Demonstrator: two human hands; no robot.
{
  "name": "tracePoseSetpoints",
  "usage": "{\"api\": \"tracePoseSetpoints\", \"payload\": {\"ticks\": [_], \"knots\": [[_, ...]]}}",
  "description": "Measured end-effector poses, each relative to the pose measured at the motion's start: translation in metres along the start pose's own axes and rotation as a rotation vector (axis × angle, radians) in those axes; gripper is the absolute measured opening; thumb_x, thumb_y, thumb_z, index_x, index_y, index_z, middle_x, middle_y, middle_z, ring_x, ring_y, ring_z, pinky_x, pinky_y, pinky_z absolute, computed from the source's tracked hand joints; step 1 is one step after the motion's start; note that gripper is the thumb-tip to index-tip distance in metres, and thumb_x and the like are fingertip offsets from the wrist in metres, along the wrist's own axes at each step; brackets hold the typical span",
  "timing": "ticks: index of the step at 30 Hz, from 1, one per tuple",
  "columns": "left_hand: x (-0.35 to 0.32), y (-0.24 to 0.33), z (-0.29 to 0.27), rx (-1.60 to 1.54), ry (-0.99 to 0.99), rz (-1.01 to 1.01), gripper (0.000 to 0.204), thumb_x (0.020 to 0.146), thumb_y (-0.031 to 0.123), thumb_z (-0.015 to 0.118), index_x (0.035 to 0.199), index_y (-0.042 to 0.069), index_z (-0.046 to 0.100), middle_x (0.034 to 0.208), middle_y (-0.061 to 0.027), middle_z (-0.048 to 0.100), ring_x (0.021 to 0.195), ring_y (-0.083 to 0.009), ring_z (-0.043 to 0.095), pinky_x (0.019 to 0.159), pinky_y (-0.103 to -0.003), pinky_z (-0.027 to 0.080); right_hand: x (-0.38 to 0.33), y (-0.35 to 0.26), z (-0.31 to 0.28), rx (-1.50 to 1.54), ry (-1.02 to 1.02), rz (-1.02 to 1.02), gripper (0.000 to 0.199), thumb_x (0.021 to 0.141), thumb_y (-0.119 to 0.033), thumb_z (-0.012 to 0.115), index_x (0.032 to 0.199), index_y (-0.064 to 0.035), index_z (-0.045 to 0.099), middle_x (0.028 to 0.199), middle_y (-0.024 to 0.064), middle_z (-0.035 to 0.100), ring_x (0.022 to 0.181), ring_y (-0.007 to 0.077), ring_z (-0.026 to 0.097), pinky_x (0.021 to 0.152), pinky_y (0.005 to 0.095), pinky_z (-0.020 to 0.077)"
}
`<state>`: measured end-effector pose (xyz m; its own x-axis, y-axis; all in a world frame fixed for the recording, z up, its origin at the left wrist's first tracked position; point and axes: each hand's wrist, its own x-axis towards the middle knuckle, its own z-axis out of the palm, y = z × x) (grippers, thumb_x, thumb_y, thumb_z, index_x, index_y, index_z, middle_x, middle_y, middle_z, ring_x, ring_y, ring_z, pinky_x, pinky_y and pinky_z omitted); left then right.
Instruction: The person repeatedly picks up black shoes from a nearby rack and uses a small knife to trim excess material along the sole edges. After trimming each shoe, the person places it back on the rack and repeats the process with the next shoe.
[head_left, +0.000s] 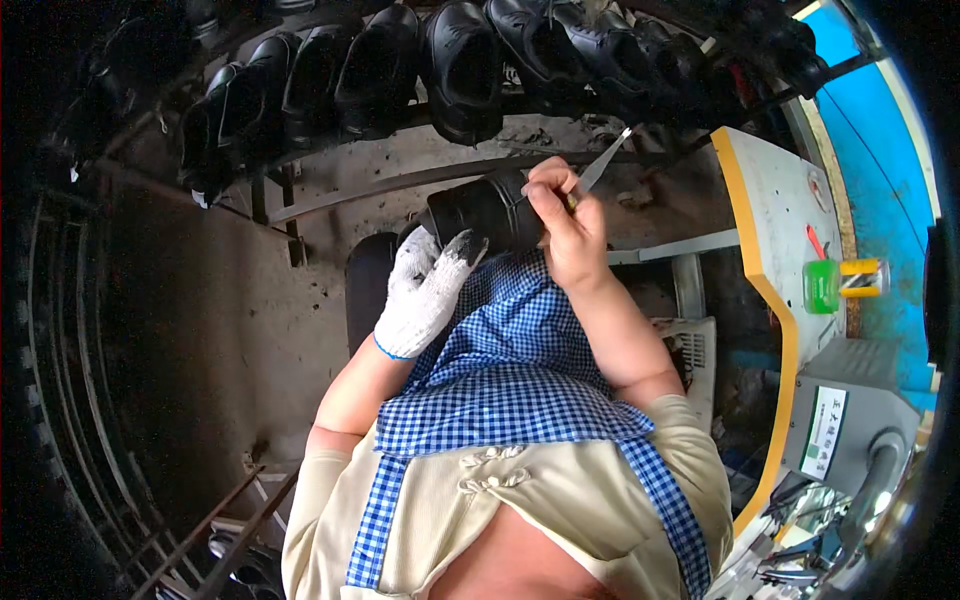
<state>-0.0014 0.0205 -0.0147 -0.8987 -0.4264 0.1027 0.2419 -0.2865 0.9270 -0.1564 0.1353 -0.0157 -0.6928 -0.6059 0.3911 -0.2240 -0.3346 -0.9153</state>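
A black shoe (478, 215) lies across my lap, over the blue checked apron (520, 310). My left hand (425, 290), in a white knit glove with a dark thumb tip, is closed on the shoe's left end. At its right end is my bare right hand (572, 230), with the fingers curled round a slim, pointed metal blade (604, 166). The blade points up and to the right, away from the shoe. A bit of yellow shows inside the grip, but most of the handle is hidden. Whether this hand also touches the shoe, I cannot tell.
Ahead, a rack holds a row of black shoes (465, 75). To the right stands a white workbench with a yellow edge (745, 210), carrying a green-labelled jar (822, 287) and a grey machine (850, 400). Metal rails (75, 350) run along the left.
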Motion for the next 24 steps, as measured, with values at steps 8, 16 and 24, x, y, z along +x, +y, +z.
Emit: {"api": "tracePoseSetpoints", "payload": {"ticks": [8,16,24], "knots": [[0.01,0.013,0.007,-0.887,0.159,-0.65,0.063,0.096,0.053,0.042,0.123,0.0,0.06,0.121,-0.0174,0.065,0.109,-0.0311,0.063,0.1,-0.045,0.047,0.007,-0.031,0.003,-0.343,-0.249,-0.342,0.009,0.088,-0.008,0.068,0.088,-0.0037,0.061,0.086,0.0077,0.057,0.081,0.021,0.057,0.072,0.0312,0.0451],[0.004,-0.001,0.016,-0.771,0.151,-0.213,0.033,0.091,0.01,0.061,0.123,0.002,0.058,0.116,-0.0148,0.064,0.104,-0.0279,0.065,0.087,-0.037,0.055,-0.012,-0.057,-0.004,-0.554,-0.102,-0.096,0.03,0.089,-0.007,0.067,0.119,-0.0062,0.064,0.094,0.0088,0.058,0.074,0.0209,0.059,0.064,0.03,0.0485],[-0.016,-0.009,0.0,1.37,0.291,0.562,0.046,0.074,-0.005,0.068,0.118,0.007,0.065,0.113,-0.0179,0.065,0.097,-0.04,0.062,0.082,-0.042,0.052,-0.039,-0.059,0.008,-0.709,-0.201,-0.211,0.046,0.089,-0.002,0.063,0.132,-0.0165,0.06,0.09,0.0105,0.055,0.071,0.0237,0.061,0.061,0.0344,0.0514]]}}
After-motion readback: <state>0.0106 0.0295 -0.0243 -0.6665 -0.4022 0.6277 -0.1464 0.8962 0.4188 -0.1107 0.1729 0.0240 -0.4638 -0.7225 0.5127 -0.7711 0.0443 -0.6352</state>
